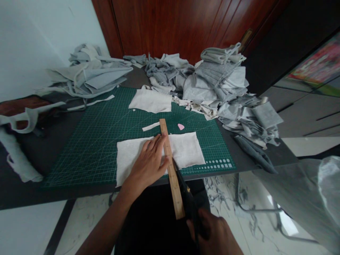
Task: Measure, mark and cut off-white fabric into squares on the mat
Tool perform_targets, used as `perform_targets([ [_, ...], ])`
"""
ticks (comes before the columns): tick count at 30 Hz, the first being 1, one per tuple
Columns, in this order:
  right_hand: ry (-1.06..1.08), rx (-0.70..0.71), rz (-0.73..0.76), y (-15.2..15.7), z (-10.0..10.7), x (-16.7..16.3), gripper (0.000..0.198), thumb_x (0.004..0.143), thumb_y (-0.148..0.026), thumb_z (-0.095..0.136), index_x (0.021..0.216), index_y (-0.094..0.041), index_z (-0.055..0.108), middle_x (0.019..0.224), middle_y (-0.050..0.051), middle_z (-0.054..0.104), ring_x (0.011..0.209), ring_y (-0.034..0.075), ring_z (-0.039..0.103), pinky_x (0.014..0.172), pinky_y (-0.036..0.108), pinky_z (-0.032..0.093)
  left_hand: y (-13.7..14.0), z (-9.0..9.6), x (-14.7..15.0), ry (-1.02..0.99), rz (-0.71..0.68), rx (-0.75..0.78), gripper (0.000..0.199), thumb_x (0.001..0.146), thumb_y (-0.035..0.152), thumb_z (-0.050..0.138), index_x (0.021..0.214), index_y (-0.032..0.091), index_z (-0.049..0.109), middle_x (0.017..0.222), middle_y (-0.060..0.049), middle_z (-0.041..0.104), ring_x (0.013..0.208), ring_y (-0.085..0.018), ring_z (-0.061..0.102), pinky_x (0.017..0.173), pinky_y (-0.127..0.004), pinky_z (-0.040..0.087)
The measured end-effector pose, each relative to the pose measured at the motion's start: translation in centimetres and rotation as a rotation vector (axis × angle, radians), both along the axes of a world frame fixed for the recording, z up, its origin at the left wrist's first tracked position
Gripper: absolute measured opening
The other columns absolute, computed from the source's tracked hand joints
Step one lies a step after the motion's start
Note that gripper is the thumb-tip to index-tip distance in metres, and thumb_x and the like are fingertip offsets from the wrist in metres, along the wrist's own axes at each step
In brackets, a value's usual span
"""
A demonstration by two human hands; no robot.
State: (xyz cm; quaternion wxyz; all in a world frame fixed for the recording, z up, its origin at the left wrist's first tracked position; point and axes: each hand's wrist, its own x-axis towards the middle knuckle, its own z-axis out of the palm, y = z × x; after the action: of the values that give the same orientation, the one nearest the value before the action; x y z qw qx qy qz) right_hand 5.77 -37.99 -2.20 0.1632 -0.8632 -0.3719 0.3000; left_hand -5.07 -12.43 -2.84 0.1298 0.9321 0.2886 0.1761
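One right hand nearest, fingers curling tight around one pair of long black metal scissors; blades reaching cloth edge just beside ruler. One left hand lying flat, clutching nothing, pressing one long straight brown wooden ruler. Flat white cloth showing on both sides of ruler, resting on one big green gridded mat; cannot tell if one piece or two. Farther: one thin white cloth strip, one small pink flat piece. Beyond these, one more white cloth piece lying.
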Motion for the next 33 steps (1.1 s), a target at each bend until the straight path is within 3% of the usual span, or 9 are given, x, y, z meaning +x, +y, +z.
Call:
perform_targets([
  [10,0.081,0.042,0.017,-0.8,-1.2,0.6,0.022,0.094,-0.036,0.062,0.08,-0.021,0.068,0.065,0.003,0.071,0.059,0.017,0.067,0.054,0.024,0.041,0.0,-0.1,0.0,-0.001,-0.001,-0.002,0.066,0.102,0.027,0.047,0.161,0.008,0.027,0.168,-0.02,0.04,0.157,-0.033,0.036,0.128,-0.054,0.029],
  [22,0.444,-0.007,-0.051,-0.6,0.1,1.8,0.036,0.085,-0.052,0.074,0.084,-0.017,0.065,0.073,0.002,0.068,0.066,0.014,0.063,0.059,0.021,0.043,-0.1,-0.3,-0.2,-0.017,-0.001,0.009,0.069,0.102,0.027,0.047,0.164,0.01,0.023,0.168,-0.02,0.041,0.157,-0.033,0.037,0.127,-0.056,0.032],
  [25,0.398,-0.019,-0.025,-0.5,0.6,2.0,0.034,0.084,-0.05,0.076,0.085,-0.018,0.066,0.073,0.001,0.066,0.067,0.014,0.06,0.06,0.021,0.043,-0.1,-0.2,-0.3,-0.021,0.006,-0.001,0.068,0.102,0.026,0.047,0.164,0.011,0.024,0.167,-0.02,0.042,0.157,-0.033,0.036,0.127,-0.056,0.032],
  [33,0.019,-0.091,0.087,0.1,2.2,2.1,0.014,0.086,-0.034,0.068,0.079,-0.022,0.066,0.065,0.0,0.065,0.06,0.016,0.061,0.058,0.026,0.041,-0.1,-0.2,-0.2,-0.031,0.002,-0.013,0.07,0.101,0.027,0.049,0.164,0.011,0.023,0.167,-0.02,0.041,0.157,-0.033,0.037,0.127,-0.056,0.031],
])
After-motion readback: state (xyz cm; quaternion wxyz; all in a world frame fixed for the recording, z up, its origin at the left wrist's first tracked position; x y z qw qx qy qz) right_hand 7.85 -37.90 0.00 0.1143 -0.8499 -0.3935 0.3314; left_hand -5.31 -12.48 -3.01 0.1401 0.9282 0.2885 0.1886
